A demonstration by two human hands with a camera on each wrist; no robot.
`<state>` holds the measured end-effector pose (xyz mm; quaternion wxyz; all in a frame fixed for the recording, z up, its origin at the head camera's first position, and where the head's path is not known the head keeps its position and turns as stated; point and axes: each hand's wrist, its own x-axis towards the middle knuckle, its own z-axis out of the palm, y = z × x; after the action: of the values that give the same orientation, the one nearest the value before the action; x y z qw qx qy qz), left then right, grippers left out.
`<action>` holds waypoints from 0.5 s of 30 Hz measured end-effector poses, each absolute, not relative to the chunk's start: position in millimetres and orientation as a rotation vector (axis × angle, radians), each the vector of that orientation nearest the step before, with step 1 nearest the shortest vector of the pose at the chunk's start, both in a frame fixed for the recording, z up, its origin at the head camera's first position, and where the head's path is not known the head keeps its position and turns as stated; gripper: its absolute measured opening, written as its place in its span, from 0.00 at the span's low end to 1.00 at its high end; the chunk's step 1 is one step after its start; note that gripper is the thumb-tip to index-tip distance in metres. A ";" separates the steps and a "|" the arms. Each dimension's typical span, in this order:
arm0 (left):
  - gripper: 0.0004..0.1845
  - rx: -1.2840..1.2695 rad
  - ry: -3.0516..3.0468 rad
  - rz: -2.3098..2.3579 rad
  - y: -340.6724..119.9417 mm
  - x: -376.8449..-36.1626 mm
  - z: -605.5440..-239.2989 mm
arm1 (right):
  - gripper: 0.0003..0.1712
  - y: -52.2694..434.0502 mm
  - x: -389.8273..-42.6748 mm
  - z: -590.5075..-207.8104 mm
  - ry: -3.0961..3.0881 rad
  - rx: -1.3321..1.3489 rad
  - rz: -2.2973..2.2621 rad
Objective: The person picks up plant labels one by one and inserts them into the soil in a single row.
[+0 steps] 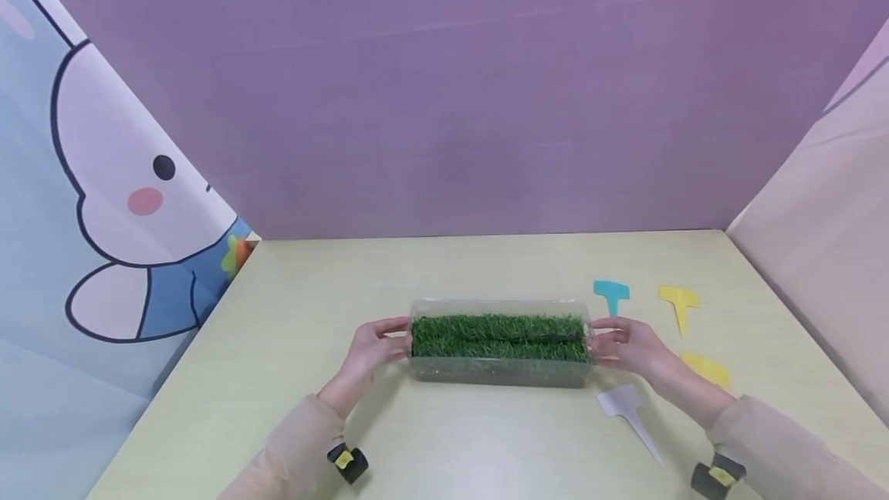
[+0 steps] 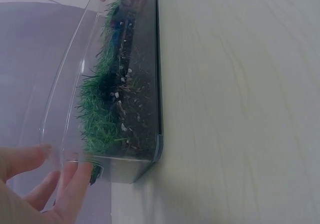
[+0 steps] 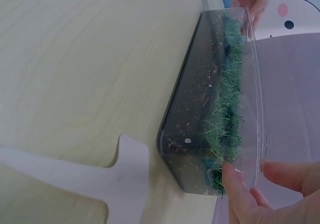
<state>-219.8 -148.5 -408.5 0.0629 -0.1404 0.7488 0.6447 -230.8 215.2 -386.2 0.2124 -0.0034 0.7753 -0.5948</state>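
From where I stand, a person has a clear plastic planter box (image 1: 498, 373) between both hands, in the lower middle of the frame, lying lengthwise from left to right. Green artificial-looking grass (image 1: 498, 336) fills it in a long strip, and the close view from the left wrist shows dark soil (image 2: 135, 114) dotted with white bits behind the see-through wall.

The left hand (image 1: 371, 347) grips the box's left end, thumb and fingers bent against the clear plastic; the right hand (image 1: 628, 344) holds the right end much the same way. I can't tell whether the base touches the pale wooden table (image 1: 430, 438).

T-shaped plant labels lie toward the lower right: a blue label (image 1: 612, 293) just above the right hand, a yellow label (image 1: 678, 300) to its right, another yellow piece (image 1: 707, 369) partly hidden by the right forearm, and a white label (image 1: 625, 402) below the hand, stem slanting down and right. A purple cloth (image 1: 486, 99) spans the top.
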 end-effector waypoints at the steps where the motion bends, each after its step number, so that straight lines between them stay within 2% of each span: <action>1: 0.21 -0.425 2.261 1.949 -148.7 -219.5 -408.7 | 0.28 215.1 -230.8 -386.1 2.147 -0.007 -1.657; 7: 0.21 -0.436 2.264 1.951 -148.9 -218.4 -408.5 | 0.29 217.2 -232.1 -384.8 2.157 -0.003 -1.621; 15: 0.20 -0.419 2.273 1.947 -147.9 -218.3 -406.9 | 0.24 233.7 -252.7 -382.5 2.287 -0.095 -1.442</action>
<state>-218.3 -147.9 -406.9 0.0598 -0.1385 0.7508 0.6431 -252.7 233.7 -382.5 0.2163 -0.0344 0.8254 -0.5203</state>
